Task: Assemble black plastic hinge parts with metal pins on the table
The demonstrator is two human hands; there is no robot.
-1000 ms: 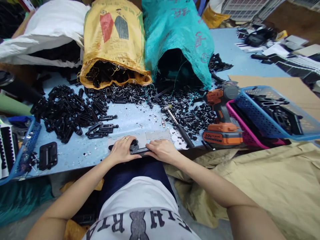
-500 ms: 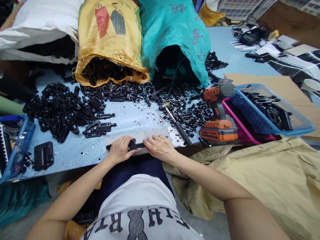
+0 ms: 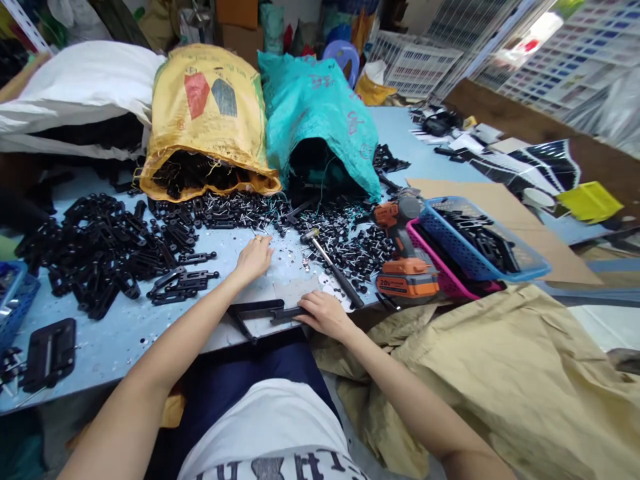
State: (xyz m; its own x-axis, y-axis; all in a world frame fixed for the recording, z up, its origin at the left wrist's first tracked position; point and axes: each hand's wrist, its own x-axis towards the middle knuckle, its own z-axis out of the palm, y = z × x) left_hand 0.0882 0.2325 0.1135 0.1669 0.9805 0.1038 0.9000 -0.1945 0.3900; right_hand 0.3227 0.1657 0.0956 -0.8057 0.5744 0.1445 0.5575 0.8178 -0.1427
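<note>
My right hand is closed on the right end of a black hinged bracket at the table's front edge. The bracket lies on a pale grey plate, with one of its arms angled down toward my lap. My left hand is off the bracket, reaching over the blue tabletop just short of the loose screws. Its fingers are stretched forward and partly apart, with nothing visible in them. A hammer lies to the right of the plate, its handle toward me.
Black linkage parts are heaped at left. Open yellow, teal and white sacks stand behind. To the right are an orange cordless drill, a blue basket and a pink basket. Tan cloth hangs at front right.
My left hand has let go of the bracket and moved forward toward the screws. The bracket now shows an arm swung out at an angle. The head view has tilted up and turned right.
</note>
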